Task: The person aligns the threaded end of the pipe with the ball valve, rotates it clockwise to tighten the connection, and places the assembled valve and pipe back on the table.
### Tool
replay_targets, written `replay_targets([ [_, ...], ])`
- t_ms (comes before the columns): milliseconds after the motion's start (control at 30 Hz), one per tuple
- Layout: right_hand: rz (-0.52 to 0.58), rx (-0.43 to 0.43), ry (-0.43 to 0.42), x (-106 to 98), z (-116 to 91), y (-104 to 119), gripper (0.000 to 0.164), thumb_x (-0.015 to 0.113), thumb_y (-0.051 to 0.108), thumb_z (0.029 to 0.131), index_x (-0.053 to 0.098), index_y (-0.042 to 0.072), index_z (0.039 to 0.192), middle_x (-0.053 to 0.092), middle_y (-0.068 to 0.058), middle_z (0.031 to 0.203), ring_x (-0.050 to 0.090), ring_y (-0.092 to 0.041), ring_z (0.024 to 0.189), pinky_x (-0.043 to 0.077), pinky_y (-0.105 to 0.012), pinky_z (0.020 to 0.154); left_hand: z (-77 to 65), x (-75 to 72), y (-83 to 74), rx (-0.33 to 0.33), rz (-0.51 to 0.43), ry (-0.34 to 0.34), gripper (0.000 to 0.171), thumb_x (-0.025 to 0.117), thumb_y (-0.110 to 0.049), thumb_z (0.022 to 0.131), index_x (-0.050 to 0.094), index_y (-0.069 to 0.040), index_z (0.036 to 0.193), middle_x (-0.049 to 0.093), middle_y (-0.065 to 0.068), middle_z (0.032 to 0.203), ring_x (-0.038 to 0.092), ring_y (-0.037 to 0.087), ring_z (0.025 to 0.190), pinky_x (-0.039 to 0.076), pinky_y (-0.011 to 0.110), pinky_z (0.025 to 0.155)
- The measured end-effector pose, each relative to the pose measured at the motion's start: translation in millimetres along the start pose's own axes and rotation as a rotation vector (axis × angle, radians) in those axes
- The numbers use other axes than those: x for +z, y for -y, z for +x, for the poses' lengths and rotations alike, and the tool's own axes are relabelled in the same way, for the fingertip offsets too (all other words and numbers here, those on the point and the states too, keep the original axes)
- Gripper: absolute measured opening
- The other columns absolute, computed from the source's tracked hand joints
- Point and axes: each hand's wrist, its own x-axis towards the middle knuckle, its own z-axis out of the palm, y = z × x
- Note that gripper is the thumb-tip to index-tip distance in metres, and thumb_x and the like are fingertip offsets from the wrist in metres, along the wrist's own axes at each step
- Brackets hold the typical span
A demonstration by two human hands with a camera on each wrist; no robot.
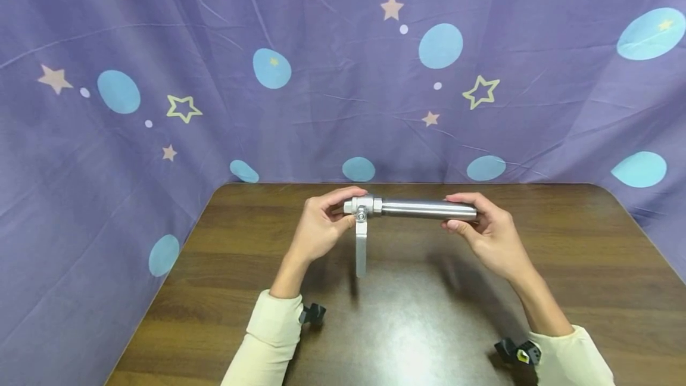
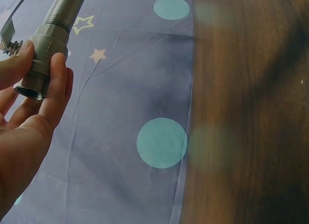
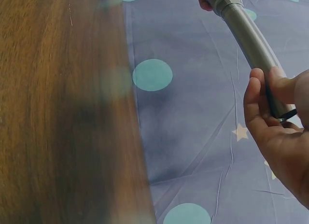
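Note:
A metal ball valve is joined to a straight steel pipe, and both are held level above the table. My left hand grips the valve body, thumb in front and fingers behind. The valve's flat lever handle hangs down toward me. Around the pipe's far right end, the thumb and fingers of my right hand pinch it. In the left wrist view, threads show where the pipe meets the valve, and the valve's open end faces the palm.
The brown wooden table lies under both hands, with their shadows on it. A purple curtain with stars and blue spots hangs along the table's back and left edges. Dark wrist mounts sit at the sleeves.

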Motion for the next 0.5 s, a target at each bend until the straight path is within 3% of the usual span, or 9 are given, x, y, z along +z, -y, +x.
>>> replay_targets([
  [500, -0.059, -0.004, -0.006, 0.1, -0.8, 0.4, 0.04, 0.065, -0.025, 0.09, 0.062, -0.015, 0.129, 0.077, 0.008, 0.097, 0.077, -0.005, 0.082, 0.069, -0.024, 0.074, -1.0, 0.1, 0.0, 0.008, 0.017, 0.005, 0.05, 0.07, 0.022, 0.083, 0.074, 0.002, 0.129, 0.075, 0.021, 0.131, 0.07, 0.011, 0.106, 0.067, 0.029, 0.093],
])
